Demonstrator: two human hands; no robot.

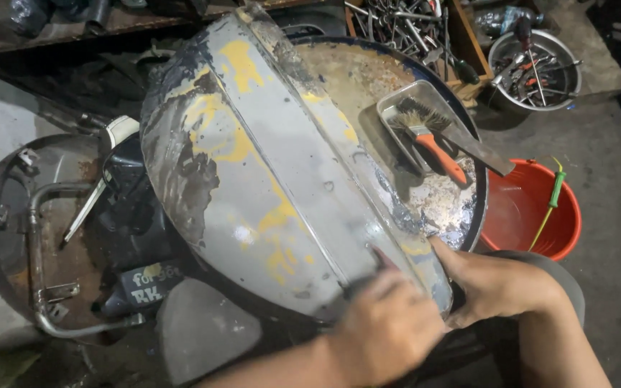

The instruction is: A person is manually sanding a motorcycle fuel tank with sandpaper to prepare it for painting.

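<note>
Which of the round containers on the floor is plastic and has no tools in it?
The orange-red bucket at the right, just beyond the right hand. The other, a metal bowl farther back, is silver and full of tools.

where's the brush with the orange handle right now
In the head view, upper right: the orange-handled brush lies in a small metal tray on the drum top, beside the red bucket.

Brush tray (425, 118) atop drum (368, 72), seemingly.

Both hands (389, 330) (497, 284) — scraped metal panel (267, 165)
</note>
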